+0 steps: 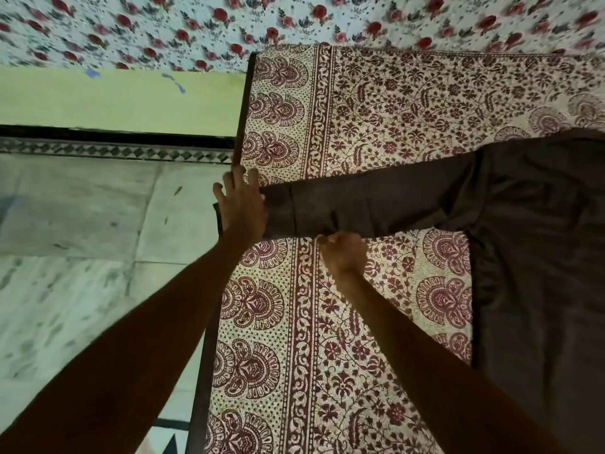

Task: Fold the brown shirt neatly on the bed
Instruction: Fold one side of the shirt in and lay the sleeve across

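The dark brown cloth shirt (540,257), right, is plain. The cream flat bedsheet (376,109) bears maroon vines and paisley borders. Far whitish fabric (294,21) shows red roses; the left painted wall (114,99) is yellow-green.

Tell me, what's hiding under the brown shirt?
The maroon-patterned bedsheet shows around the brown shirt, so the shirt lies on it. Whatever else might be beneath is covered by the cloth and cannot be seen.
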